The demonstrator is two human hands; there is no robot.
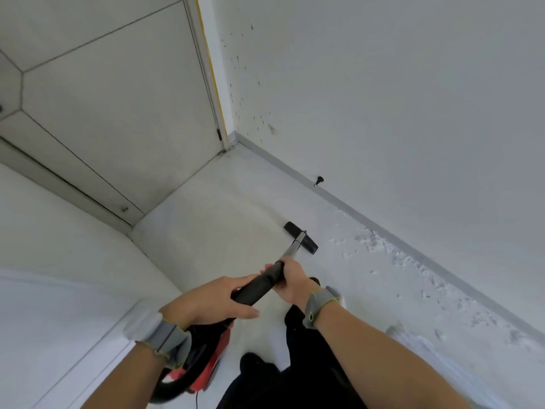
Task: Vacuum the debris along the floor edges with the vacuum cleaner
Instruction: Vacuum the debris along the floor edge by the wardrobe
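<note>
I hold the vacuum cleaner's black wand with both hands. My left hand wraps the lower grip, and my right hand grips it higher up where the metal tube begins. The black floor nozzle rests flat on the pale floor, a short way from the right wall's baseboard. White crumbly debris lies scattered along that baseboard, to the right of the nozzle. The red and black vacuum body sits on the floor under my left forearm, partly hidden.
A closed grey door stands ahead on the left and meets the speckled right wall at a corner. A small black door stopper sticks out just above the baseboard. My dark trouser legs are below. A white wall panel runs along the left.
</note>
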